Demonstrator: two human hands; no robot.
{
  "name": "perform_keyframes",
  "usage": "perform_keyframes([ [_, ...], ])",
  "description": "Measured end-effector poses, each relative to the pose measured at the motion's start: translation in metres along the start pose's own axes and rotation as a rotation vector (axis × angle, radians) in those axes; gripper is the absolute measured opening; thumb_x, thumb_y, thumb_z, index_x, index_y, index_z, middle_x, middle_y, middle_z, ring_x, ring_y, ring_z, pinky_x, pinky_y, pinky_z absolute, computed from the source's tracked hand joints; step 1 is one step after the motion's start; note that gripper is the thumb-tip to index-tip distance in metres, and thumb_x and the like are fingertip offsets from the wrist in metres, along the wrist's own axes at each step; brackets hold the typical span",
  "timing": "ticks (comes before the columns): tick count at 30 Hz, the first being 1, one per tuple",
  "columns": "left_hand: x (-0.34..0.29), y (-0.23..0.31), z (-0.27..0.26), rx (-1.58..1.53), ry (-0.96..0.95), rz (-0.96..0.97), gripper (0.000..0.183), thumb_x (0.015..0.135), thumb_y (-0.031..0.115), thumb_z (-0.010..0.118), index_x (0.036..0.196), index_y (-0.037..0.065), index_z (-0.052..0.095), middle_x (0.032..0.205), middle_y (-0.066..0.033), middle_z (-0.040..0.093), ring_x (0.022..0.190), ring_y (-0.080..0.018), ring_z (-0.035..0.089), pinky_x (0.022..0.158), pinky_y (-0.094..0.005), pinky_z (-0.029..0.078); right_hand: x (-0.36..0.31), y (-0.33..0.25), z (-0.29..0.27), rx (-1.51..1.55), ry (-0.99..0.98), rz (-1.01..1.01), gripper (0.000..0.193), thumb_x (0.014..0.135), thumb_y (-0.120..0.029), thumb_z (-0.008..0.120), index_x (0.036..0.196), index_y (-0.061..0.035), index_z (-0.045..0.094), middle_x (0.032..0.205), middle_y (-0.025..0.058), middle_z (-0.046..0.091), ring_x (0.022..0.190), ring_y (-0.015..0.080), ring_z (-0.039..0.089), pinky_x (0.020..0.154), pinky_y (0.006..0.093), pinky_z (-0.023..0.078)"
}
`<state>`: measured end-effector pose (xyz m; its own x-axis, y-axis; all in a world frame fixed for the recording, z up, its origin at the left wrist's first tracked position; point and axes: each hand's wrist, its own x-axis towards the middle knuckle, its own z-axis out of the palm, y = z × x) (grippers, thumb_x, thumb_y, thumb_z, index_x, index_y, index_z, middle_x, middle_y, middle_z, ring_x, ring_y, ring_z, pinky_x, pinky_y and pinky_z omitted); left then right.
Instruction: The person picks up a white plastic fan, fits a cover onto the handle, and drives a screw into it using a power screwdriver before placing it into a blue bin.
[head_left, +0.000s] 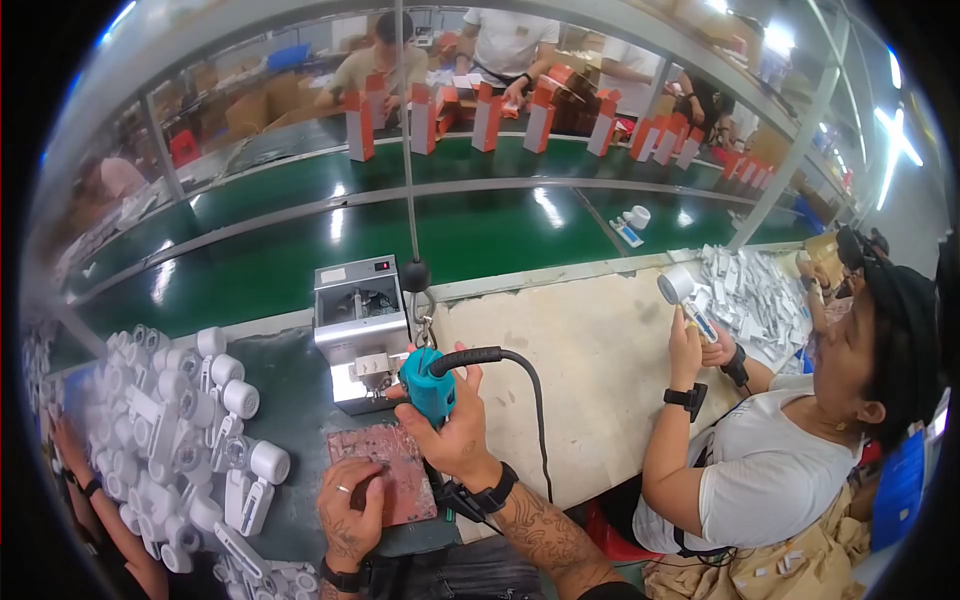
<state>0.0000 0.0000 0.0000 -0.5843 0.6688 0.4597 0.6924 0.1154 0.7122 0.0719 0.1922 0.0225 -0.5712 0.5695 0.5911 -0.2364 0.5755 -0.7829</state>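
Note:
In my right hand (452, 432) is a teal electric screwdriver (428, 385), its body hanging from a hook and cord and its black cable looping to the right. The tool's lower end is hidden by my fingers and stands close to a silver screw feeder (360, 335). My left hand (352, 508), with a ring on it, lies curled over a worn reddish pad (385, 470). Its fingers are closed, and whatever they hold, if anything, is hidden. To the left is a large heap of white plastic devices with round heads (165, 430).
A green conveyor (480, 235) runs across behind the bench, with upright orange-and-white boxes (484, 120) farther back. At my right a co-worker (770, 440) holds a white device (690, 300) beside a pile of white parts (750, 300). Another person's arm (100, 500) reaches in at the left.

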Motion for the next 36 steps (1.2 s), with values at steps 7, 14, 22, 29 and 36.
perform_keyframes([
  [7, 0.003, 0.004, 0.001, -0.001, 0.014, 0.016, 0.013, 0.084, 0.004, 0.064, 0.095, 0.000, 0.069, 0.097, -0.0163, 0.068, 0.094, -0.0324, 0.065, 0.086, -0.0390, 0.051, -0.005, -0.002, 0.008, 0.069, 0.084, -0.011, 0.037, 0.087, -0.013, 0.072, 0.118, -0.0002, 0.059, 0.095, 0.0084, 0.075, 0.086, 0.0184, 0.073, 0.104, 0.0444, 0.039],
  [14, 0.002, 0.003, 0.000, -0.024, 0.008, -0.029, 0.014, 0.082, 0.005, 0.067, 0.095, 0.002, 0.070, 0.097, -0.0154, 0.069, 0.097, -0.0340, 0.064, 0.090, -0.0405, 0.050, -0.007, -0.004, 0.008, 0.102, 0.044, 0.100, 0.034, 0.087, -0.008, 0.072, 0.117, 0.0017, 0.058, 0.099, 0.0106, 0.074, 0.084, 0.0148, 0.071, 0.075, 0.0287, 0.056],
  [22, 0.004, -0.004, -0.006, -0.022, -0.007, 0.003, 0.016, 0.080, 0.004, 0.067, 0.096, 0.003, 0.070, 0.096, -0.0152, 0.069, 0.096, -0.0345, 0.064, 0.089, -0.0413, 0.050, -0.013, 0.007, 0.015, 0.238, 0.078, 0.227, 0.034, 0.091, -0.005, 0.067, 0.121, 0.0059, 0.055, 0.091, 0.0088, 0.070, 0.087, 0.0145, 0.066, 0.081, 0.0298, 0.053],
  [29, 0.007, -0.009, -0.009, -0.024, -0.061, 0.022, 0.020, 0.080, 0.006, 0.070, 0.099, 0.003, 0.069, 0.098, -0.0145, 0.069, 0.098, -0.0336, 0.064, 0.091, -0.0412, 0.048, -0.019, 0.021, 0.015, 0.278, 0.115, 0.153, 0.048, 0.093, -0.017, 0.069, 0.128, 0.0054, 0.047, 0.092, 0.0117, 0.067, 0.080, 0.0167, 0.064, 0.075, 0.0292, 0.054],
  [36, 0.010, -0.014, -0.009, -0.023, -0.077, 0.037, 0.020, 0.081, 0.005, 0.069, 0.101, 0.002, 0.068, 0.100, -0.0149, 0.067, 0.100, -0.0346, 0.063, 0.091, -0.0424, 0.048, -0.015, 0.018, 0.015, 0.306, 0.141, 0.164, 0.050, 0.093, -0.019, 0.069, 0.129, 0.0068, 0.047, 0.090, 0.0099, 0.065, 0.079, 0.0160, 0.062, 0.073, 0.0293, 0.052],
])
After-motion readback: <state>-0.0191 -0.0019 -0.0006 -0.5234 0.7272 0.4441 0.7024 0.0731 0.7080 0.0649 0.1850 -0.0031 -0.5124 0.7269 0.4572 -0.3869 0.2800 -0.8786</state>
